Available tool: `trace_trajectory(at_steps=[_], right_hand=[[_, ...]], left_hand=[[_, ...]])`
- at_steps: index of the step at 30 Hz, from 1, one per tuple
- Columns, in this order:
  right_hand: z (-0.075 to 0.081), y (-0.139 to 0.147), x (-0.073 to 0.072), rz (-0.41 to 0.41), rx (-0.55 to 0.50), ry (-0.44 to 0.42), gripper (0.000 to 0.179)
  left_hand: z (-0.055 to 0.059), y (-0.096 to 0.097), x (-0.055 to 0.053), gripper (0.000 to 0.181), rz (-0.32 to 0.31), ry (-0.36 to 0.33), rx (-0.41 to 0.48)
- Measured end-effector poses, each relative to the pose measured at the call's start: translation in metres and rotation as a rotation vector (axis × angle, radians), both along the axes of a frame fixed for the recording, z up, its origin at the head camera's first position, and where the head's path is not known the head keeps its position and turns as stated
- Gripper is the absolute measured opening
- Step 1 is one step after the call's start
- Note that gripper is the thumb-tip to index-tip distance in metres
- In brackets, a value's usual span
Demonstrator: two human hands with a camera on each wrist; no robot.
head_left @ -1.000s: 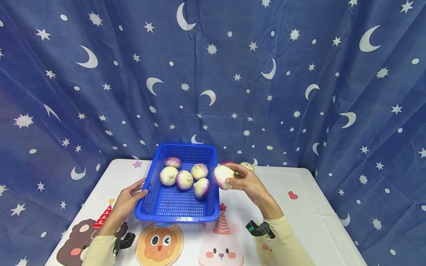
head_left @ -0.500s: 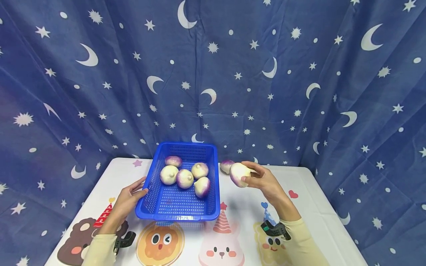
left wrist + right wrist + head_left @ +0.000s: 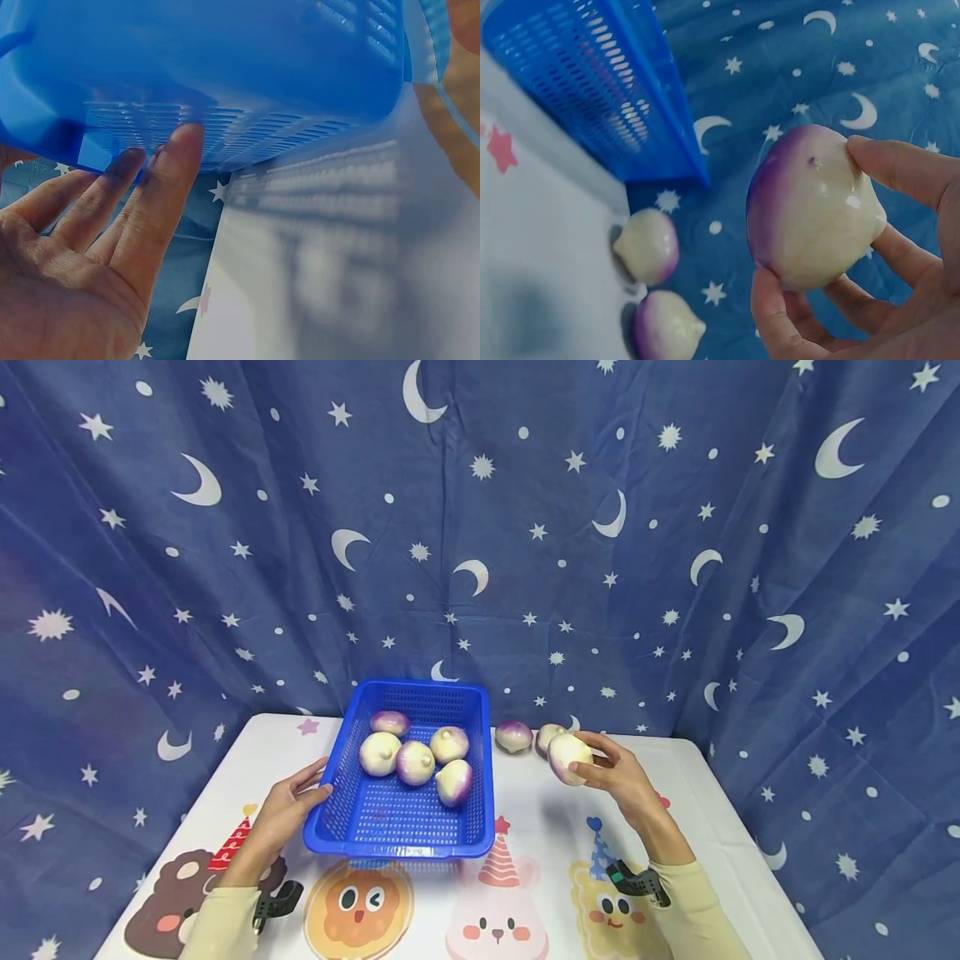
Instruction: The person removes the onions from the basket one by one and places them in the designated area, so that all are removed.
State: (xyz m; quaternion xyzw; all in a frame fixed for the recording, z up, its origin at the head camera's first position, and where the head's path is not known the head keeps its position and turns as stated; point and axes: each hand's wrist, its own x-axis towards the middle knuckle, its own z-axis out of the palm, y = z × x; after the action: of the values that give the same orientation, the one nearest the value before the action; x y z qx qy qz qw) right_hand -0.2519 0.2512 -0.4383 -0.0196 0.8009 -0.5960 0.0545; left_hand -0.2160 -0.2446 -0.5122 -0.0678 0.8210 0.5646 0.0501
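My right hand [image 3: 622,778] holds a white and purple turnip [image 3: 567,760] above the table, to the right of the blue basket [image 3: 401,852]. In the right wrist view, the thumb and fingers grip this turnip [image 3: 817,210] from its pale, pointed end. My left hand [image 3: 281,818] is at the basket's left side. The left wrist view has the left fingers [image 3: 161,195] fairly straight, touching the perforated basket wall [image 3: 225,67]. Several turnips [image 3: 415,765] lie in the basket's far half.
Two turnips, one mostly purple [image 3: 513,737] and one paler [image 3: 549,737], lie at the table's back edge, right of the basket. A patterned white cloth [image 3: 720,860] covers the table. A dark blue curtain [image 3: 480,543] hangs behind.
My right hand has carried its turnip to the right, away from the basket's right rim. The two turnips at the back edge now show. Left hand and basket stay in place.
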Motion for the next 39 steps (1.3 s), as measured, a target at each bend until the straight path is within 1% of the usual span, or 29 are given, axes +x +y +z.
trace_trajectory(at_steps=[4, 10, 14, 18, 22, 29, 34, 37, 39], right_hand=[[-0.006, 0.004, -0.004, -0.045, 0.031, -0.012, 0.061], [-0.017, 0.013, -0.014, -0.061, 0.044, -0.015, 0.063], [-0.026, 0.023, -0.021, -0.114, 0.053, -0.040, 0.063], [-0.035, 0.031, -0.027, -0.145, 0.071, -0.051, 0.064], [-0.042, 0.036, -0.038, -0.169, 0.085, -0.044, 0.063], [-0.054, 0.045, -0.054, -0.208, 0.122, -0.077, 0.062], [-0.061, 0.053, -0.069, -0.226, 0.136, -0.066, 0.062], [-0.065, 0.058, -0.077, -0.245, 0.144, -0.073, 0.063], [-0.068, 0.060, -0.083, -0.264, 0.169, -0.072, 0.063]], left_hand=[[0.000, -0.001, 0.000, 0.063, -0.003, 0.000, 0.001], [0.001, -0.002, -0.001, 0.063, 0.002, 0.008, 0.007], [0.001, -0.002, -0.001, 0.063, -0.002, 0.004, 0.018], [0.000, -0.001, -0.002, 0.063, -0.003, 0.002, 0.021], [0.000, -0.001, -0.001, 0.063, 0.001, 0.012, 0.018], [-0.002, -0.001, 0.001, 0.063, 0.008, -0.004, 0.003], [-0.003, -0.002, -0.001, 0.064, 0.000, 0.026, 0.013], [-0.002, -0.002, -0.002, 0.064, -0.003, 0.024, 0.011], [-0.001, -0.001, -0.002, 0.065, -0.006, 0.019, 0.007]])
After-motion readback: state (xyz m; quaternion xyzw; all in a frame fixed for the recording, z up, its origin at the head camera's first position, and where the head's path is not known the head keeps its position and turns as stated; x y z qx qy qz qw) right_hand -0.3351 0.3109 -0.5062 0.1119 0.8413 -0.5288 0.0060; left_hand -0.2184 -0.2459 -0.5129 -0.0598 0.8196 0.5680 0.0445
